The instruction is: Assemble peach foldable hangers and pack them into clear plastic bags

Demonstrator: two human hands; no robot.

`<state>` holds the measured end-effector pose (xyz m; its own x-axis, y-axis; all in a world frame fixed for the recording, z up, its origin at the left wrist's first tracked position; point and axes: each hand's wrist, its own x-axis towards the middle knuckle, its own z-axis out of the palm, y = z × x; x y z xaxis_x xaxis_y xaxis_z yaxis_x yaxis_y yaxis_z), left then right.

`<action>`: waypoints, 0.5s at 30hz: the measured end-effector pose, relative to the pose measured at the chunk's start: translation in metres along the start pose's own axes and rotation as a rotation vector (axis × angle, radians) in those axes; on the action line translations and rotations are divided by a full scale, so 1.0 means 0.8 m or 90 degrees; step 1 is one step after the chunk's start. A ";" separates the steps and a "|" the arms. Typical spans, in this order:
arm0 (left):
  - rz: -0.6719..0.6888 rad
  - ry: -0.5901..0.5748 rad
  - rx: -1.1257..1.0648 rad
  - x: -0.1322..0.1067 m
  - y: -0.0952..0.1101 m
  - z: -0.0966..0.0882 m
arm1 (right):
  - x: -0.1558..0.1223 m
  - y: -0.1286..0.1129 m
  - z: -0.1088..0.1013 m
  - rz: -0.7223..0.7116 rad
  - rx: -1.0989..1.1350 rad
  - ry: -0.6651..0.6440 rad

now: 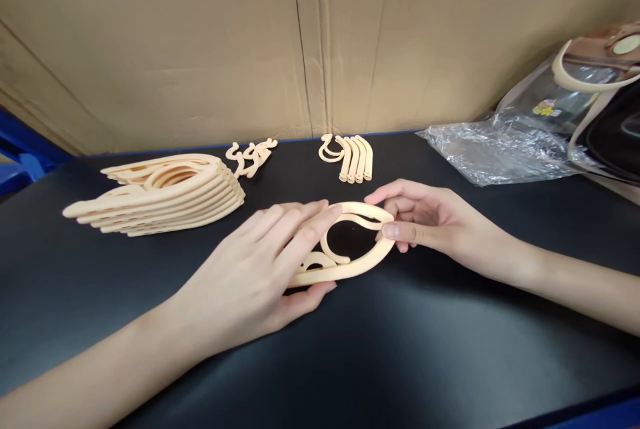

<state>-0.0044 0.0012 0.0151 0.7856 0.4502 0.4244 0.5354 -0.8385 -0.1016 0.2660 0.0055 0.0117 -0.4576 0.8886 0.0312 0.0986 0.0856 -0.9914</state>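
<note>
A beige folding clothes hanger (367,259), a curved piece with an oval opening, lies between my hands just over the dark table. My left hand (255,262) covers its left end, fingers across the top and thumb along the near edge. That covered end is hidden. At the right tip, my right hand (430,222) pinches the hanger between thumb and fingers. To the left sits a stack of similar beige hangers (200,196), lying one on another.
Small beige hooks (250,156) lie at the back, right of the stack. Several curved beige bars (356,159) lie side by side beyond my hands, with a ring-like hook (330,149) beside them. Clear plastic wrapping (500,149) and a transparent bag (565,96) occupy the back right. A cardboard wall (200,49) stands behind the table.
</note>
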 end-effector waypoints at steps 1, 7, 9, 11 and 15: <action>-0.008 -0.008 -0.021 0.001 0.001 -0.002 | -0.001 0.000 0.001 -0.001 0.002 -0.005; -0.082 -0.064 -0.129 0.007 0.006 -0.010 | -0.005 -0.003 0.005 -0.029 0.011 -0.015; -0.087 -0.067 -0.111 0.010 0.004 -0.018 | -0.005 -0.003 0.006 -0.040 0.015 0.000; -0.092 -0.054 -0.073 0.014 -0.004 -0.031 | -0.004 -0.004 0.005 -0.052 0.019 0.020; -0.155 -0.023 -0.002 0.011 -0.047 -0.072 | 0.001 0.001 0.000 -0.024 -0.018 0.034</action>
<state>-0.0354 0.0191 0.0745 0.6440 0.6496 0.4042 0.7094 -0.7048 0.0024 0.2661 0.0062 0.0112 -0.4135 0.9074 0.0756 0.1080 0.1313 -0.9854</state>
